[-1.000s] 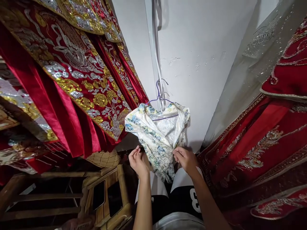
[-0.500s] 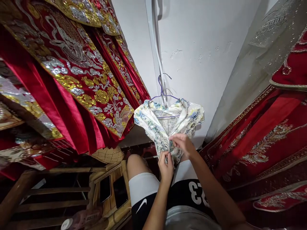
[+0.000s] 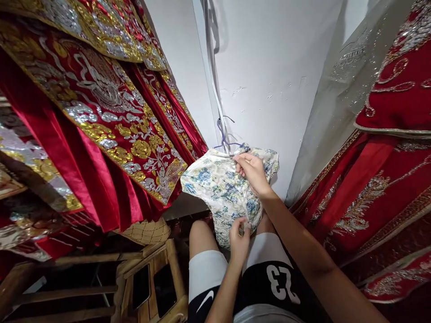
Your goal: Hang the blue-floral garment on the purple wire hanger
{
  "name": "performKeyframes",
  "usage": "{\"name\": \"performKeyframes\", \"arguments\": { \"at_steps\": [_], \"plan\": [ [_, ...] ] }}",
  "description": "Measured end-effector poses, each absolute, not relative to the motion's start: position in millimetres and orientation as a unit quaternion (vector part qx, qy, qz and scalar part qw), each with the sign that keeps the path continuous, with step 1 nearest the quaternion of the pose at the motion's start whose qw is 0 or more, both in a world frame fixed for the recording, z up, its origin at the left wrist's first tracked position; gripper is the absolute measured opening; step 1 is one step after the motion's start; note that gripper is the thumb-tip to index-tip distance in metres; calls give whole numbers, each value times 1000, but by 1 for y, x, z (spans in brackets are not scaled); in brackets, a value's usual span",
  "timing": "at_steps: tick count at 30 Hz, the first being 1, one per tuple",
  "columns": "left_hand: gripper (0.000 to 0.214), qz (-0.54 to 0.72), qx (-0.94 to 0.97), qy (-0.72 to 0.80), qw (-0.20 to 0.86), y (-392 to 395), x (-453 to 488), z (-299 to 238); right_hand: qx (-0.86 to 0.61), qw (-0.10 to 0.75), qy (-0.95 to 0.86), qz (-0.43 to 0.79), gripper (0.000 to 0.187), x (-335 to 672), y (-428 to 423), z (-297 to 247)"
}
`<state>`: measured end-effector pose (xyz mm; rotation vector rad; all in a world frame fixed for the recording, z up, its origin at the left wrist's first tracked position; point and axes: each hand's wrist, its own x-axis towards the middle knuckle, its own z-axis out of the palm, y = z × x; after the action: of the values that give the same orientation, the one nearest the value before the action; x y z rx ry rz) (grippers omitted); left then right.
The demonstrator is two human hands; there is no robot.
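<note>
A short-sleeved garment (image 3: pixel 215 188) in white with blue and yellow flowers hangs over my knees from a purple wire hanger (image 3: pixel 221 131). At the middle of its neckline, my right hand (image 3: pixel 252 171) is closed in a pinch on the edge. Lower down, the fingers of my left hand (image 3: pixel 240 235) curl together against the cloth by its centre line. The front panels meet beneath my right hand, and the neck opening is narrow. Whether a small fastener sits in either pinch is hidden by the fingers. The garment's lower end drops out of sight between my legs.
Red embroidered costumes hang close on the left (image 3: pixel 134 148) and right (image 3: pixel 363 188). A white strap (image 3: pixel 212 85) runs down the wall to the hanger. Two dark phones (image 3: pixel 164 289) lie on a bamboo seat (image 3: pixel 150 287) at lower left.
My right hand has moved up from mid-front to the neckline. The wide V opening has closed, and the left side of the cloth now lies spread flat. My left hand stays low.
</note>
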<state>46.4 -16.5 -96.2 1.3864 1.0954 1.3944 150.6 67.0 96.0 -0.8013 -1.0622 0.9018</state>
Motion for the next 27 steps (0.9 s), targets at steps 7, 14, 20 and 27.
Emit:
{"name": "performKeyframes", "arguments": {
  "at_steps": [7,14,20,27],
  "plan": [
    [33,624,707,289,165,65,13,84,-360,670,-508,404,23,157,60,92],
    [18,550,776,309,-21,84,4,113,-379,664,-542,349,22,154,75,61],
    [20,796,449,338,225,122,-58,79,-427,616,-492,443,22,151,50,-12],
    [26,837,324,379,226,148,-74,24,-401,634,-437,497,29,159,-3,-43]
  ]
}}
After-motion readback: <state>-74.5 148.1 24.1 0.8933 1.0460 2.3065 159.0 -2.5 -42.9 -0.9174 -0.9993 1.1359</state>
